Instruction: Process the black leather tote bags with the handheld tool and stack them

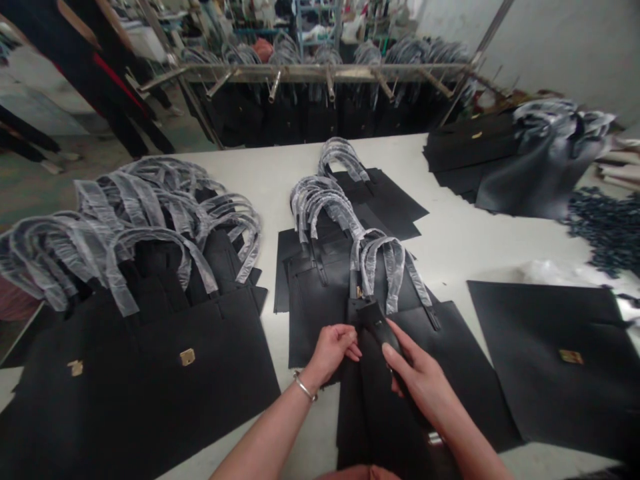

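Note:
My right hand (417, 367) is closed around a black leather strap (383, 327), thumb on top. The strap lies over a black leather bag panel (430, 347) in front of me. To its left, my left hand (333, 350), with a bracelet at the wrist, is closed with curled fingertips by the panel's left edge. Whatever those fingers may hold is hidden. Just beyond both hands, plastic-wrapped bag handles (385, 263) arch up from the panels. A small gold fitting (359, 291) shows near the strap's far end.
At left lies a pile of black panels (210, 347) with wrapped handles and gold clasps. Another panel (545, 333) is at right, near a heap of small dark pieces (607, 223). More panels (530, 160) sit at back right. A metal rack (320, 73) stands behind the white table (445, 247); people stand at far left.

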Motion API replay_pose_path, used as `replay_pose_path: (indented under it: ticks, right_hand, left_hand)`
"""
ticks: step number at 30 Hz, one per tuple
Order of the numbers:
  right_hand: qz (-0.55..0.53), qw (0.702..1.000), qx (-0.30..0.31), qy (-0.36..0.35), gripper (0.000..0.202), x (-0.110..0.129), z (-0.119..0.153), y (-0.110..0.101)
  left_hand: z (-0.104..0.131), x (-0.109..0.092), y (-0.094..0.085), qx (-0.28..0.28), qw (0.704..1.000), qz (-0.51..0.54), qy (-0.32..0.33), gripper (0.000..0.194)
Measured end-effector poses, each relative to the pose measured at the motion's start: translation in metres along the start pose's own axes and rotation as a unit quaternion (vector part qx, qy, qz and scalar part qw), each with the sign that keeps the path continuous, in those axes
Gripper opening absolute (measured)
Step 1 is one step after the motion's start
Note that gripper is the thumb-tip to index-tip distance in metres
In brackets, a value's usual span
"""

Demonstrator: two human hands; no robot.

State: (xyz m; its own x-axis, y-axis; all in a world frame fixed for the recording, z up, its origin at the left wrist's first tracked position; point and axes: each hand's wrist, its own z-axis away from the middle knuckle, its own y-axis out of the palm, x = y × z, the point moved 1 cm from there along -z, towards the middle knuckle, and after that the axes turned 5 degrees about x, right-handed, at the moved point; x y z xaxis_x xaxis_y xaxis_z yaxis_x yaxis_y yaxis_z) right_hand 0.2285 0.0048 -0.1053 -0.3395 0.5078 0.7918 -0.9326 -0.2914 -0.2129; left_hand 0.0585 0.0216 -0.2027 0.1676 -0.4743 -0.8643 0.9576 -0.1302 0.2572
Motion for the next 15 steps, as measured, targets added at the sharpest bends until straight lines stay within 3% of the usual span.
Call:
replay_pose_path:
  ticks: [3,8,13,15]
  right_hand:
    - [-0.002,1.0,0.0,0.018,0.069,-0.003,0.009,-0.012]
    - [-0.003,0.995,0.084,0.049,0.065,-0.008,0.022,-0.012]
    - [-0.028,0.999,0.003,0.015,0.071,0.002,0.011,-0.011]
    - [-0.032,0.999,0.01,0.027,0.071,0.0,0.014,-0.016]
  left_hand:
    - [0.003,-0.003,0.004,-0.011,1.0,-0.001,0.003,0.044]
    - [0.005,-0.004,0.007,-0.004,1.0,-0.006,0.008,0.04]
    - [0.008,0.0,0.011,-0.005,1.0,0.001,0.01,0.04]
    - [0.01,0.001,0.011,-0.015,1.0,0.005,0.011,0.041]
